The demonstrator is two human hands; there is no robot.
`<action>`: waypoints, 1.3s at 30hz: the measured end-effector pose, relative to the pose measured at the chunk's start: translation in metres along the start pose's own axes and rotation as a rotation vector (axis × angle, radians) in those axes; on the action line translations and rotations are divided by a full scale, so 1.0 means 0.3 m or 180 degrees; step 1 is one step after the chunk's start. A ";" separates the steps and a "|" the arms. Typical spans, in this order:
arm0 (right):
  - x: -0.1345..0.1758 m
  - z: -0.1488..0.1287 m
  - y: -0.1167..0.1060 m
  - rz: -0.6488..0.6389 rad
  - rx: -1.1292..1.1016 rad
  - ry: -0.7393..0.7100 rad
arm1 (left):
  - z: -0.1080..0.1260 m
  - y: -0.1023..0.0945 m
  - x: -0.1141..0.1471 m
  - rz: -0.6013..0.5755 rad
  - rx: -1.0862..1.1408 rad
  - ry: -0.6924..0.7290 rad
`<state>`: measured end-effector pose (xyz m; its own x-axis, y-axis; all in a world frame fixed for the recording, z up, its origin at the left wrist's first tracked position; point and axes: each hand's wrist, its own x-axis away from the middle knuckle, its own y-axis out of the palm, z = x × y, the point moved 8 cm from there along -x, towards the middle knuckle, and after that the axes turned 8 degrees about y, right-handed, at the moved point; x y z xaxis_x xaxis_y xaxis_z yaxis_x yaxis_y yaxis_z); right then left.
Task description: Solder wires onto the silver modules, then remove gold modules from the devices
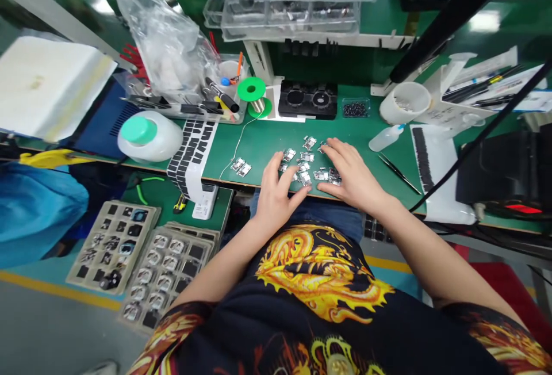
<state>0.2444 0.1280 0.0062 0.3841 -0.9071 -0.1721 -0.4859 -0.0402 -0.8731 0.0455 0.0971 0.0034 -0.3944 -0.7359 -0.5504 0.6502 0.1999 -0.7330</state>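
Several small silvery metal parts [307,157] lie in a loose cluster on the green bench top [267,133], close to its front edge. My left hand [278,194] rests at the cluster's left side, fingers apart, its fingertips touching or just over some parts. On the right side, my right hand [350,172] curves around the cluster with thumb and fingers spread; parts by its fingertips are partly covered. Neither hand grips anything that I can see. Two more of these metal parts [241,166] sit apart, to the left of my left hand.
Behind stand a green solder wire spool [252,90], a black fixture [307,99] and a small box of screws [356,107]. Tweezers [399,173] and a squeeze bottle [386,138] lie right. A green-capped bottle [150,136] is left; part trays [114,247] sit lower left.
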 end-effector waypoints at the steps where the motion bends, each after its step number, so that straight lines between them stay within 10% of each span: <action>1: -0.021 -0.003 0.007 0.0019 -0.0049 -0.0053 | -0.009 0.002 -0.015 -0.0034 -0.0008 -0.0015; 13: -0.284 -0.070 0.076 0.0623 -0.0863 0.0169 | -0.176 0.061 -0.220 -0.0129 0.0025 -0.0448; 19: -0.282 0.000 -0.036 0.1475 -0.1598 0.0504 | -0.194 -0.056 -0.259 0.0694 0.0367 -0.0542; 28: -0.126 -0.007 0.023 0.0049 -0.0313 -0.0009 | -0.049 -0.137 0.020 0.0219 -0.0549 -0.0181; 39: -0.315 -0.140 0.151 -0.0083 -0.0351 -0.0519 | -0.118 -0.145 -0.011 0.0022 -0.1013 -0.0168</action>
<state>0.1532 0.1942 0.0018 0.5155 -0.8256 -0.2294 -0.5537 -0.1166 -0.8245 -0.0045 0.1139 0.0230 -0.3510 -0.7646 -0.5406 0.4138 0.3912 -0.8220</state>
